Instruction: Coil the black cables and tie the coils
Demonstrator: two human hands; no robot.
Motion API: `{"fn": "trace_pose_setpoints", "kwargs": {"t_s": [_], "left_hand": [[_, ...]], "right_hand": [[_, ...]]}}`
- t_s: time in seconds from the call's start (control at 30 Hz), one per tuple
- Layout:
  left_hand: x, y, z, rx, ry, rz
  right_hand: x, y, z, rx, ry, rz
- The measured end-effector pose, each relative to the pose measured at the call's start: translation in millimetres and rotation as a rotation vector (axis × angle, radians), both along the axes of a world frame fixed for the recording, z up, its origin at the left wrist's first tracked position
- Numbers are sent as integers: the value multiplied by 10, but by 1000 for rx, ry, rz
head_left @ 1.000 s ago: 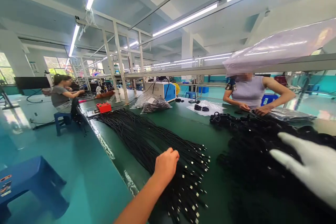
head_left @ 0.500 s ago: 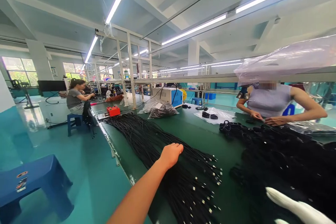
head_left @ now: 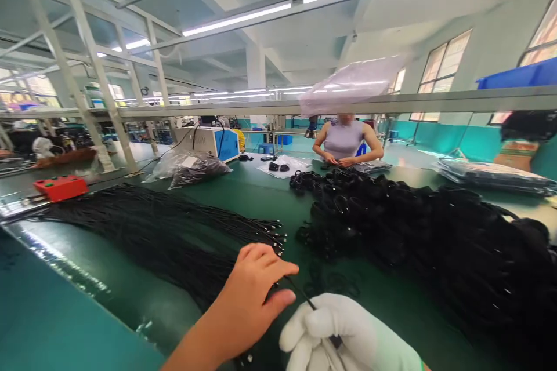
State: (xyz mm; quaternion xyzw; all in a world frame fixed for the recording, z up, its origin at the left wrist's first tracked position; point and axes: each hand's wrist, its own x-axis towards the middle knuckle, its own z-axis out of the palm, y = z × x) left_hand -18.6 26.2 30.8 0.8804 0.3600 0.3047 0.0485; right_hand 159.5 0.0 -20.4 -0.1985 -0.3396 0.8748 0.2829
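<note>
My bare left hand [head_left: 250,293] rests on the near end of a long spread of straight black cables [head_left: 143,226] with metal tips, its thumb and fingers pinching one thin cable [head_left: 300,294]. My right hand [head_left: 343,333], in a white glove, is curled into a fist round the same cable's end just right of the left hand. A big heap of coiled black cables [head_left: 435,243] lies to the right on the green table [head_left: 261,197].
A co-worker [head_left: 346,139] sits across the table handling cables. A red box [head_left: 61,186], a bagged cable bundle [head_left: 191,167], a blue-and-white machine [head_left: 213,142] and flat plastic bags [head_left: 496,175] stand farther off. An overhead shelf rail [head_left: 278,109] crosses the view.
The view has swung right and closer to the table. My gloved right hand came in from the right and closed on a cable end beside my left hand, which now pinches that cable.
</note>
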Motion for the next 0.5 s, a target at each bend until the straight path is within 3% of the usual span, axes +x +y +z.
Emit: {"fn": "trace_pose_setpoints", "kwargs": {"t_s": [0.1, 0.2, 0.3, 0.4, 0.5], "left_hand": [[49, -73, 48, -356, 21, -88], [156, -64, 121, -372, 13, -94], [289, 36, 123, -314, 9, -122], [327, 175, -75, -294, 31, -99], [211, 216, -470, -202, 115, 48]], "right_hand": [[-23, -51, -260, -32, 98, -31], [-54, -51, -357, -49, 171, 56], [-48, -45, -306, -17, 221, 93], [76, -69, -147, 42, 331, 14], [312, -80, 96, 105, 460, -146]]}}
